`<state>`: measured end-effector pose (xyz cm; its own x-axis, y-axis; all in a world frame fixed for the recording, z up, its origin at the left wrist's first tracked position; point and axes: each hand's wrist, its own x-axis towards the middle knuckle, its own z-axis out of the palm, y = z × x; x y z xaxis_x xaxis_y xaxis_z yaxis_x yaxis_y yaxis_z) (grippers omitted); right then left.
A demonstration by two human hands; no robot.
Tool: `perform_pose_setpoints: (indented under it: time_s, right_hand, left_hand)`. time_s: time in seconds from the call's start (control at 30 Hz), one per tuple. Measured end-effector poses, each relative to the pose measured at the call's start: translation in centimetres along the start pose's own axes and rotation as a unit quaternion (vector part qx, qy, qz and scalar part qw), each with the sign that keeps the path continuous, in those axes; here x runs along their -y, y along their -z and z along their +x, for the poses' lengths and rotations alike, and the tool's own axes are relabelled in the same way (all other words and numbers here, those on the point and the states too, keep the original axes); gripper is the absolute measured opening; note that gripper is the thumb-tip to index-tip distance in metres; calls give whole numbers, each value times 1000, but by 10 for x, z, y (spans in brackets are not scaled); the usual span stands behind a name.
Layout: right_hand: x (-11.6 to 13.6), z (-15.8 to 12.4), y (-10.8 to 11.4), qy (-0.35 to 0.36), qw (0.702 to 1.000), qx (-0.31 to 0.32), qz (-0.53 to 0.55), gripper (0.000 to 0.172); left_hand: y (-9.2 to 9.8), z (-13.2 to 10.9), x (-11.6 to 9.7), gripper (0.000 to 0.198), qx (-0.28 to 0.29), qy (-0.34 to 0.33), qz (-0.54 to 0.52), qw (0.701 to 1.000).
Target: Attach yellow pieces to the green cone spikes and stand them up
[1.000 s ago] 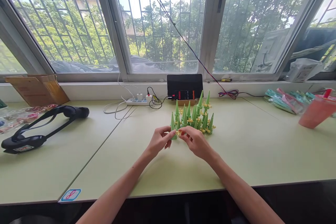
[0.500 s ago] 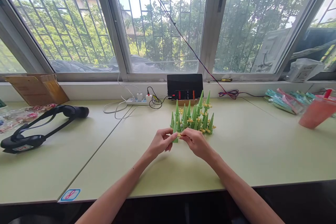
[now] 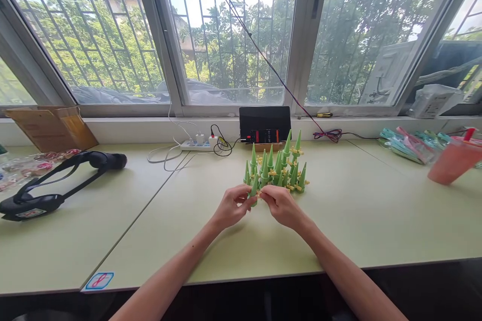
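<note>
My left hand (image 3: 234, 205) is closed around a green cone-shaped spike (image 3: 254, 188), its thumb and fingers near the base. The spike leans slightly to the right. On its right, my right hand (image 3: 280, 204) pinches at the spike's lower side, where a little yellow shows; the small piece in those fingers is mostly hidden. Just behind both hands stands a cluster of similar green spikes (image 3: 278, 165), upright on the table, with small yellow pieces (image 3: 297, 151) around several of them.
A phone (image 3: 267, 136) leans on a black tablet (image 3: 265, 119) behind the cluster. A power strip (image 3: 199, 145) with cables lies to its left. A black headset (image 3: 64, 183) and cardboard box (image 3: 48, 129) are at far left; a red drink cup (image 3: 454, 160) and plastic packets (image 3: 406, 144) at right.
The held spike has tilted to the right and my left fingers have shifted around it. My right hand stays close against its side. The cluster behind has not moved.
</note>
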<state>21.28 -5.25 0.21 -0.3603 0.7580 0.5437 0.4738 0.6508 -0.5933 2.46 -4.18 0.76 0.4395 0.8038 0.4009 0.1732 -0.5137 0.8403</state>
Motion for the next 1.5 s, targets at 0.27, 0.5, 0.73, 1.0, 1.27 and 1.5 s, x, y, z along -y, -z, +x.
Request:
perform_pose_setpoints:
  time_s: [0.27,0.5,0.73,1.0,1.27,1.5]
  right_hand:
    - [3,0,2,-38,999,19,27,30]
    - [4,1,0,-51,998,-24,11,31]
    - [0,0,-1,-7,998,-57,15,16]
    - [-3,-1,-2,33,998,-54,-18,20]
    - [-4,-1,-2,57,997,-43,-15,22]
    - [-4,-1,-2,55,997,-2,-45,22]
  left_hand:
    - [1,-2,14,22,14,-97,94,991]
    - [-3,1,9,22,-53,-74,109,990]
    - [-1,2,-5,33,-67,42,-1,997]
    - [1,2,-6,38,-55,79,-60,993]
    - [0,2,-9,39,-26,94,-73,993]
    - [1,0,-9,40,-13,83,-40,996]
